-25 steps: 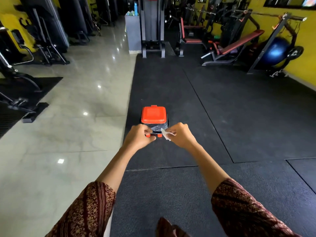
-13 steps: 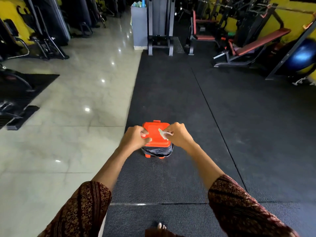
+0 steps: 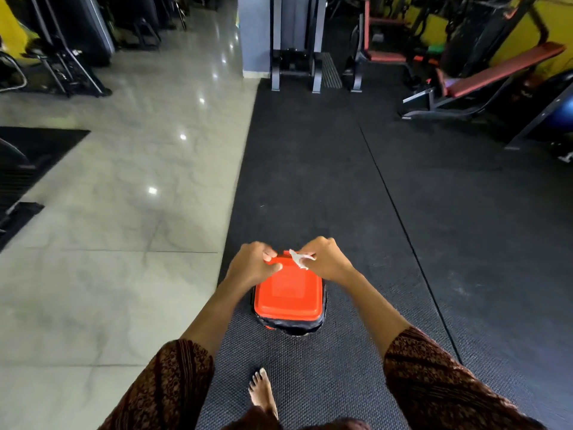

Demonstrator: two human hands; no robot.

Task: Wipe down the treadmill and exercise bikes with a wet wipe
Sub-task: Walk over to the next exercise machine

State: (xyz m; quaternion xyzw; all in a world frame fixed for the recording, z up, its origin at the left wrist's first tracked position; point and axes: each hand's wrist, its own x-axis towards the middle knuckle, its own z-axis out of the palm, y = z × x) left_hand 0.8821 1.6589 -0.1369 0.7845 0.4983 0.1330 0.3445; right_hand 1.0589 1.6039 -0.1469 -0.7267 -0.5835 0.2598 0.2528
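Your left hand [image 3: 252, 263] is over the far left corner of the orange lid [image 3: 288, 294]. Its fingers are curled and the thumb is pressed on the lid's top, so it pinches that edge. Your right hand [image 3: 330, 259] is just beside it, over the far right corner, with the fingers clamped together on the wet wipe [image 3: 298, 258]. The wipe is a small, crumpled white scrap that sticks out to the left from your fingertips, just above the lid's far rim. The two hands are close but not touching.

The lid sits on a small bin whose black liner [image 3: 291, 325] bulges out under the near edge. You cannot tell whether the lid is fully seated or lifted at the far side. The bin stands on the dark rubber mat [image 3: 310, 181], near its left border with the glossy tiled floor [image 3: 124, 212]. Your bare foot [image 3: 263, 392] is planted on the mat just nearer than the bin, and both forearms emerge from patterned brown sleeves [image 3: 434, 383].

Far left, dark machines [image 3: 71, 35] stand on the tiles, too cropped to tell their kind. Far right, a red padded bench [image 3: 496, 69] slants upward by the yellow wall.
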